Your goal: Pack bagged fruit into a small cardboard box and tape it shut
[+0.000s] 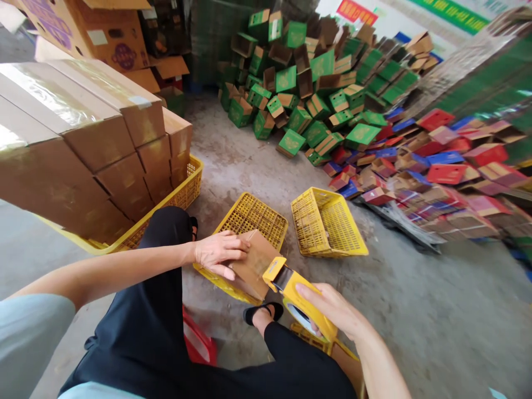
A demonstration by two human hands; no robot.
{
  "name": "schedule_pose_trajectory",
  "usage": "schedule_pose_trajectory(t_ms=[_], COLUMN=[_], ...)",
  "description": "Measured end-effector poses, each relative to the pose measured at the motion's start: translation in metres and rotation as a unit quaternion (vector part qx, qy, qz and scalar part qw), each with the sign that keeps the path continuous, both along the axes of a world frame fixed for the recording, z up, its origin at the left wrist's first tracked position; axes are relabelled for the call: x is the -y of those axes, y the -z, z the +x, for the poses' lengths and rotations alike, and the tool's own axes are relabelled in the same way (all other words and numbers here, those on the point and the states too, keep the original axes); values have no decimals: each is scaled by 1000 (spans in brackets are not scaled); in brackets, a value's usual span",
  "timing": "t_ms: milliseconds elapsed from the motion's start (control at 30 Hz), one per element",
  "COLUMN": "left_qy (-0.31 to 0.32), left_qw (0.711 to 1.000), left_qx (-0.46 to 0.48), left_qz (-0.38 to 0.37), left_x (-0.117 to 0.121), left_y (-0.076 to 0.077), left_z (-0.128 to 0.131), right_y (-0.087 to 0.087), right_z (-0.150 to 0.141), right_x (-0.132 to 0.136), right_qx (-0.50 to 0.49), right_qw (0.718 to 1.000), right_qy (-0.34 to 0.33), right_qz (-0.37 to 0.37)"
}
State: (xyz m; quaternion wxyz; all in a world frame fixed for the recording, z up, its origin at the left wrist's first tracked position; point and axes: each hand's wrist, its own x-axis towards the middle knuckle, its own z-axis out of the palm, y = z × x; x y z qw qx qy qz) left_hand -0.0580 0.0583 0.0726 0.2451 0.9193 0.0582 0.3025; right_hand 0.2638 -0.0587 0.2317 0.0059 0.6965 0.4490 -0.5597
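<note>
Carton [254,269] ctr, over near part of yellow crate [253,210] | prob light, stiff board, crushable edges, smooth faces may slip; I'd grip opp. sides, low | L hand [218,252]: fingers laid on carton's left top, thumb apart, not clamped afaict | R hand [332,307]: wrapped round tape disp [292,289], nose at carton's right edge

A brown carton [254,263] lies on a crate [260,213], yellow tape dispenser [293,290] at its end.
</note>
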Motion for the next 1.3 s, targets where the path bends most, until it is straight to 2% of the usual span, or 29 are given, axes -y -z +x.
schedule_pose_trajectory(t_ms=[167,367,533,767,967,1133,1300], left_qy=[0,40,44,20,26,24,2], left_qw=[999,998,999,1000,996,995,994], left_qx=[-14,-37,-18,-2,6,2,-14], left_qz=[50,36,26,20,79,95,108], left_x=[6,21,21,6,-5,-6,3], left_y=[-7,-17,-3,14,19,15,0], left_z=[-1,10,11,-1,3,0,0], right_y=[-5,-6,-7,4,5,9,15], right_z=[-5,-10,-15,-16,2,8,5], right_x=[-6,-14,-25,-40,-43,-40,-36], right_qx=[15,39,30,6,-3,-20,1], right_qw=[1000,999,999,997,994,996,998], right_qy=[-20,-16,-35,-73,-90,-76,-63], right_qz=[-11,-3,-12,-19,-56,-44,-19])
